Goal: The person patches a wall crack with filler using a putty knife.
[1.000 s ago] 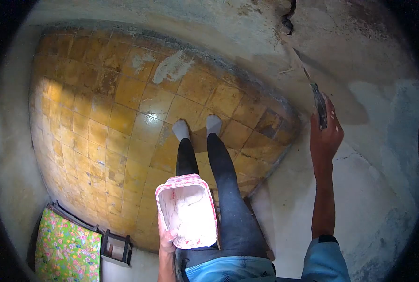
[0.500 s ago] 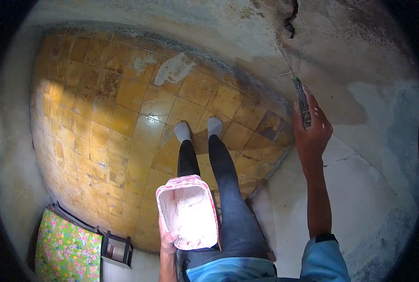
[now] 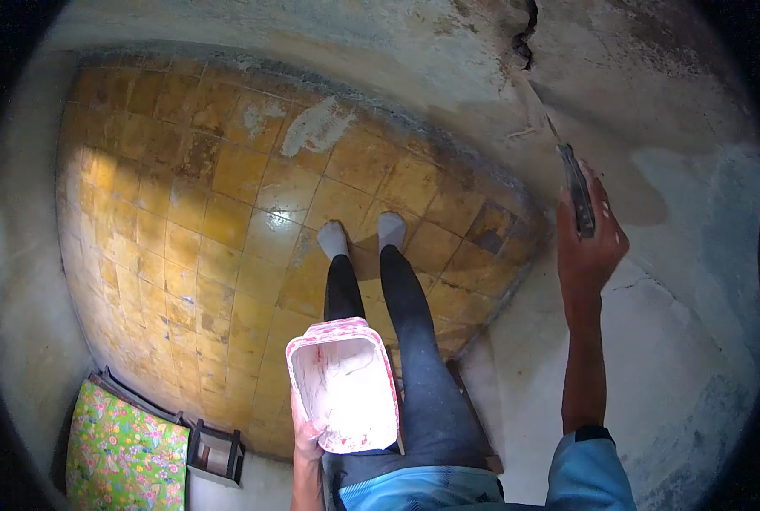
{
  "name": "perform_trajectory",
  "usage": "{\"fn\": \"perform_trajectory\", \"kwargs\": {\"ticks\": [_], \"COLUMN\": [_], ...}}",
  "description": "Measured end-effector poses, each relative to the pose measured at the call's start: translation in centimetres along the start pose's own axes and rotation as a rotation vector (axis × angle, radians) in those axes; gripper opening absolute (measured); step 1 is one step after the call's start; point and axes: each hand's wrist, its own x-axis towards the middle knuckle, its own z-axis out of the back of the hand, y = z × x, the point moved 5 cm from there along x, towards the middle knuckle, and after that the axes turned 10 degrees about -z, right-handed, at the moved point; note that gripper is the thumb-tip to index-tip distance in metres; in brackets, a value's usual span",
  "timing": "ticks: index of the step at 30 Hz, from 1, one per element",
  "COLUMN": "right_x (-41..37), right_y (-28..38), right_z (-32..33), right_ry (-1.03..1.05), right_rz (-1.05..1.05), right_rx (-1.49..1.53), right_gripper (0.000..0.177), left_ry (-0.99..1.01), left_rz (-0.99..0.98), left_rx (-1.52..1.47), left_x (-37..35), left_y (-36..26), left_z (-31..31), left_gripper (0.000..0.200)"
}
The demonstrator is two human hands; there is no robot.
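Observation:
My right hand (image 3: 590,243) is wrapped round the dark handle of a putty knife (image 3: 578,192), raised at the wall. Its thin blade points up and left, close to the lower end of a dark crack (image 3: 526,38) in the plaster. White smears mark my fingers. Low in front of my body, my left hand (image 3: 308,433) grips the side of a pink-and-white plastic tub (image 3: 293,351). White paste (image 3: 353,396) lies inside the tub, its open top facing me.
A stained plaster wall (image 3: 653,170) runs along the top and right. Below lies a yellow tiled floor (image 3: 252,255), with my socked feet on it. At lower left stand a green floral-covered surface (image 3: 129,447) and a small dark wooden frame (image 3: 215,453).
My right hand has shifted to the right and slightly down with the putty knife, and the blade now shows at a different angle. The left hand and tub stay nearly still.

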Motion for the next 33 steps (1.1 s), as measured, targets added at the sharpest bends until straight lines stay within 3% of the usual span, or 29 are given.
{"fn": "perform_trajectory", "kwargs": {"ticks": [5,11,17,23,26,33], "right_x": [-1.5,0.0,0.7,-0.8,-0.7,1.8], "right_y": [-0.5,0.8,-1.1,-0.3,1.0,0.8], "right_z": [2.1,-2.9,-1.8,2.0,1.3,-1.0], "right_ry": [-0.004,0.128,-0.007,-0.035,0.078,0.052], "right_rz": [-0.023,0.051,0.084,-0.009,0.049,-0.001], "right_rx": [0.039,0.018,-0.012,0.068,0.036,-0.010], "right_gripper": [0.037,0.036,0.036,0.037,0.036,0.034], "left_ry": [0.004,0.011,0.005,0.004,0.006,0.006], "left_rz": [0.005,0.014,0.018,0.020,0.025,0.028], "left_rx": [-0.009,-0.005,-0.007,-0.015,-0.017,-0.005], "left_x": [0.1,0.2,0.0,-0.1,0.0,-0.1], "left_y": [0.2,-0.2,-0.1,-0.1,-0.3,-0.7], "left_z": [-0.3,-0.7,-0.7,-0.9,-1.1,-1.2], "left_gripper": [0.082,0.082,0.082,0.082,0.082,0.082]}}
